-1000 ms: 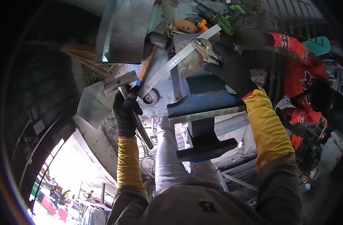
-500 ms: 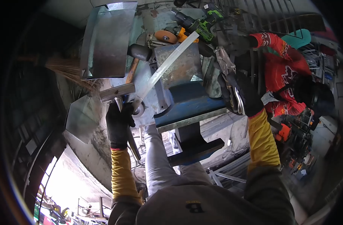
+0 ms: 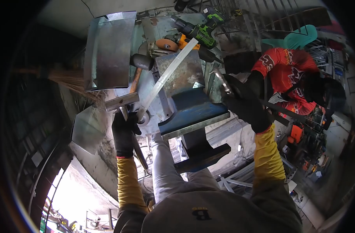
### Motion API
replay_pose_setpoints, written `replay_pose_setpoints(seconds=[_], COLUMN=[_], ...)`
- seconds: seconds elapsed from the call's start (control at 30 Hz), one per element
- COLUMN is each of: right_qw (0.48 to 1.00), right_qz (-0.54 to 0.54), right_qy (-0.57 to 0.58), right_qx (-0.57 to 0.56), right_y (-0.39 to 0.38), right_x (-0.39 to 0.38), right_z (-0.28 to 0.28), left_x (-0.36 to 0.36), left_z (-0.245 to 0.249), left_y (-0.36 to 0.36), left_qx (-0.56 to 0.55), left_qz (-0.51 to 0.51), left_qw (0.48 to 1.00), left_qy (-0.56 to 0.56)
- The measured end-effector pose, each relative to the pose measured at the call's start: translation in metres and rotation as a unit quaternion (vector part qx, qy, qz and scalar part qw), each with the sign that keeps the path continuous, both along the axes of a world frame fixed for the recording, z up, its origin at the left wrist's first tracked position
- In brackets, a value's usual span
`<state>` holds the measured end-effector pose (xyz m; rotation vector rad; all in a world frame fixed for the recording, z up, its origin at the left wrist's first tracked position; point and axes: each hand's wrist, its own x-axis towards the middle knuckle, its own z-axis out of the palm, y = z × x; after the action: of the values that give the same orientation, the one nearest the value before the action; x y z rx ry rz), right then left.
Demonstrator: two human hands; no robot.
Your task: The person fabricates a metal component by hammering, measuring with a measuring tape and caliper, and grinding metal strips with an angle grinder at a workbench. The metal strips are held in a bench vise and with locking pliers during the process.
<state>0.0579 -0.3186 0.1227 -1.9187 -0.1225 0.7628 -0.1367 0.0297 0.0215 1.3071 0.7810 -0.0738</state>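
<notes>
My left hand [image 3: 124,134], in a dark glove, is closed around the metal handle of a hammer [image 3: 121,101]. Its block-shaped head points up and the handle runs down below my fist. On the right, my gloved right hand [image 3: 249,103] grips locking pliers [image 3: 223,81], their jaws sticking out toward the upper left and their handles mostly hidden by the glove. Between my hands stands a blue steel beam [image 3: 193,112] with a flat, worn edge. A pale metal strip [image 3: 167,75] lies slantwise behind it, across a rusty plate [image 3: 185,70].
A black-headed mallet [image 3: 141,62], an angle grinder [image 3: 167,44], a green drill [image 3: 202,33] and a bent sheet-metal piece [image 3: 111,50] lie on the bench. A broom [image 3: 68,75] is at left. A person in a red shirt [image 3: 288,73] crouches close by at right.
My right hand has turned the locking pliers, so their handles are now hidden and the jaws point up-left. The person in red has shifted slightly. My left hand keeps the hammer nearly still.
</notes>
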Motion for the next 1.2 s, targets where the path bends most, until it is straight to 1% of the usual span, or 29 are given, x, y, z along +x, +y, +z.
replay_pose_setpoints(seconds=[0.03,0.07,0.1,0.13,0.17,0.2,0.23,0.3,0.37,0.47,0.5,0.53,0.57,0.63,0.7,0.73,0.77,0.8,0.83,0.87,0.9,0.93,0.97,1.03,1.07,1.1,1.13,1.17,1.2], right_qw=[0.987,0.953,0.953,0.916,0.869,0.875,0.876,0.788,0.791,0.814,0.817,0.808,0.798,0.802,0.782,0.805,0.805,0.806,0.806,0.807,0.796,0.774,0.747,0.712,0.694,0.656,0.710,0.752,0.751], right_qz=[0.097,0.145,0.144,0.197,0.245,0.274,0.272,0.314,0.322,0.358,0.358,0.345,0.331,0.336,0.344,0.346,0.348,0.315,0.280,0.281,0.299,0.338,0.375,0.440,0.491,0.506,0.538,0.559,0.558], right_qy=[-0.110,-0.257,-0.258,-0.333,-0.401,-0.348,-0.349,-0.491,-0.486,-0.415,-0.414,-0.446,-0.478,-0.469,-0.491,-0.444,-0.443,-0.469,-0.495,-0.496,-0.507,-0.524,-0.543,-0.547,-0.525,-0.559,-0.450,-0.333,-0.335], right_qx=[-0.059,-0.066,-0.063,-0.110,-0.156,-0.196,-0.193,-0.200,-0.184,-0.191,-0.184,-0.171,-0.158,-0.153,-0.173,-0.189,-0.184,-0.176,-0.165,-0.155,-0.143,-0.113,-0.086,-0.027,-0.030,-0.020,-0.065,-0.109,-0.113], right_y=[0.012,0.024,0.038,0.052,0.063,0.069,0.080,0.100,0.115,0.131,0.131,0.129,0.129,0.128,0.125,0.124,0.125,0.127,0.132,0.141,0.153,0.168,0.180,0.197,0.203,0.206,0.203,0.200,0.193], right_x=[0.005,0.012,0.020,0.027,0.029,0.031,0.037,0.043,0.042,0.033,0.030,0.029,0.028,0.027,0.024,0.025,0.023,0.021,0.020,0.011,0.001,-0.008,-0.020,-0.045,-0.056,-0.062,-0.066,-0.068,-0.067], right_z=[0.004,-0.001,0.001,0.005,0.006,0.003,-0.003,-0.023,-0.041,-0.056,-0.061,-0.065,-0.062,-0.055,-0.044,-0.037,-0.030,-0.023,-0.017,-0.001,0.022,0.048,0.067,0.085,0.087,0.087,0.082,0.080,0.094], left_x=[0.002,0.002,-0.001,-0.005,-0.010,-0.013,-0.015,-0.027,-0.041,-0.058,-0.064,-0.070,-0.076,-0.087,-0.096,-0.100,-0.106,-0.112,-0.122,-0.125,-0.128,-0.128,-0.133,-0.136,-0.134,-0.132,-0.130,-0.130,-0.129], left_z=[0.003,0.004,0.003,0.005,0.012,0.019,0.026,0.042,0.059,0.091,0.101,0.111,0.119,0.132,0.142,0.147,0.152,0.155,0.151,0.157,0.165,0.175,0.179,0.195,0.204,0.213,0.218,0.216,0.209], left_y=[0.000,0.001,0.003,0.007,0.013,0.018,0.025,0.043,0.060,0.076,0.080,0.083,0.085,0.087,0.083,0.081,0.079,0.079,0.080,0.077,0.070,0.066,0.065,0.056,0.050,0.043,0.039,0.037,0.036], left_qx=[-0.006,-0.004,-0.007,-0.009,-0.004,0.008,0.021,0.065,0.075,0.097,0.104,0.110,0.114,0.114,0.185,0.186,0.182,0.180,0.121,0.116,0.113,0.107,0.070,0.083,0.082,0.053,0.025,0.023,-0.037], left_qz=[0.021,0.021,0.042,0.063,0.060,0.067,0.077,0.075,0.093,0.126,0.127,0.132,0.138,0.149,0.119,0.122,0.110,0.099,0.119,0.127,0.133,0.128,0.130,0.088,0.089,0.101,0.113,0.111,0.138], left_qw=[1.000,1.000,0.999,0.997,0.998,0.997,0.996,0.994,0.992,0.986,0.985,0.984,0.983,0.982,0.975,0.974,0.976,0.978,0.985,0.985,0.984,0.986,0.989,0.993,0.993,0.993,0.993,0.993,0.987], left_qy=[-0.012,-0.015,-0.028,-0.038,-0.033,-0.039,-0.049,-0.048,-0.047,-0.050,-0.046,-0.039,-0.034,-0.023,0.027,0.029,0.033,0.036,0.010,0.015,0.025,0.020,0.015,-0.011,-0.014,-0.026,-0.038,-0.040,-0.076])
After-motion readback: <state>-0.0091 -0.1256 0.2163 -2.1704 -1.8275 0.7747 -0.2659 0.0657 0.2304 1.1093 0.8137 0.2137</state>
